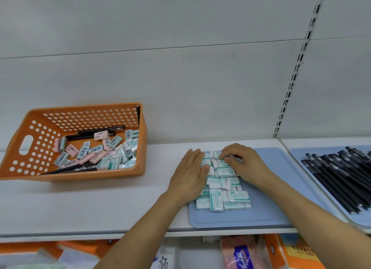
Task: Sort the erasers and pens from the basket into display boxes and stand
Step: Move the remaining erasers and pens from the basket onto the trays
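An orange perforated basket (pixel 30 132) sits at the left of the white shelf, holding several green and pink wrapped erasers (pixel 104 154) and a few black pens (pixel 100 130). On a blue tray (pixel 267 212) lies a pile of green-and-white erasers (pixel 222 196). My left hand (pixel 188 174) lies flat, fingers apart, against the pile's left edge. My right hand (pixel 243 162) curls over the pile's far end, its fingertips pressing on the erasers there. A second blue tray (pixel 297 152) at the far right carries several black pens (pixel 339 176).
The shelf's back wall is a plain white panel with a slotted upright (pixel 295 76) at the right. Below the shelf edge (pixel 80 231) are orange boxes and a packet of tissues (pixel 243 254). Bare shelf lies between the basket and the eraser tray.
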